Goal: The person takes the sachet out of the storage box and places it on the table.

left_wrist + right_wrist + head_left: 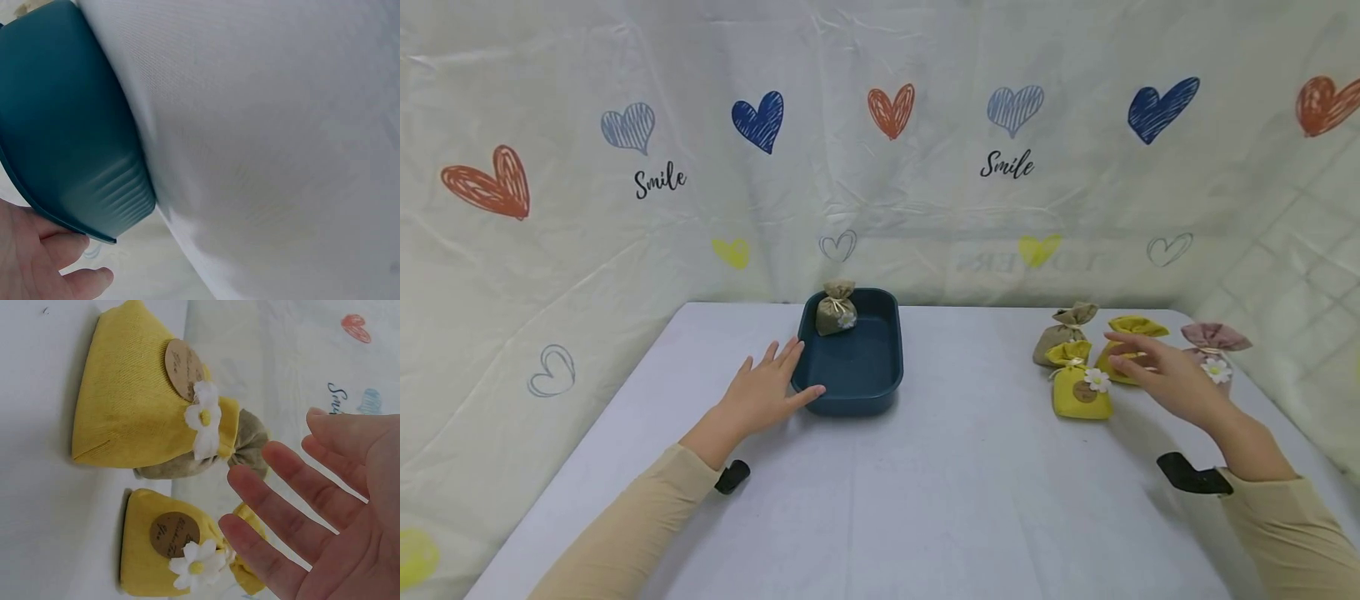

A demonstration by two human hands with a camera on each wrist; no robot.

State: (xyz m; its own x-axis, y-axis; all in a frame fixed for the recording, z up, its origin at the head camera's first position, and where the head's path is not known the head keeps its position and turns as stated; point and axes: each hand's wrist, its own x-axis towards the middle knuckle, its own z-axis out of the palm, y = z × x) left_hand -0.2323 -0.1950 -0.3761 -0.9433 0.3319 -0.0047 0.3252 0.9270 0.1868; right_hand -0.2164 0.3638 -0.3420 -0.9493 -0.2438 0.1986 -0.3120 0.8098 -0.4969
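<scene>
My left hand [762, 390] rests with spread fingers against the left rim of a dark teal bin [856, 406]; its fingertips touch the bin's edge in the left wrist view [62, 262]. Inside the bin, at the back left, stands a small olive drawstring sachet [835, 312] with a white flower. Over at the right, my right hand [1180, 379] hovers among several sachets, fingers extended and holding nothing. Closest to it are a front yellow sachet [1081, 396] with a round tag and white flower, and a rear yellow sachet [1137, 325], partly hidden by the fingers.
Behind the front yellow sachet stands another olive sachet [1055, 337]. A pink sachet [1216, 337] stands at the far right, partly covered by the right hand. A white cloth covers the table [955, 483], and a heart-printed curtain [940, 200] hangs behind it.
</scene>
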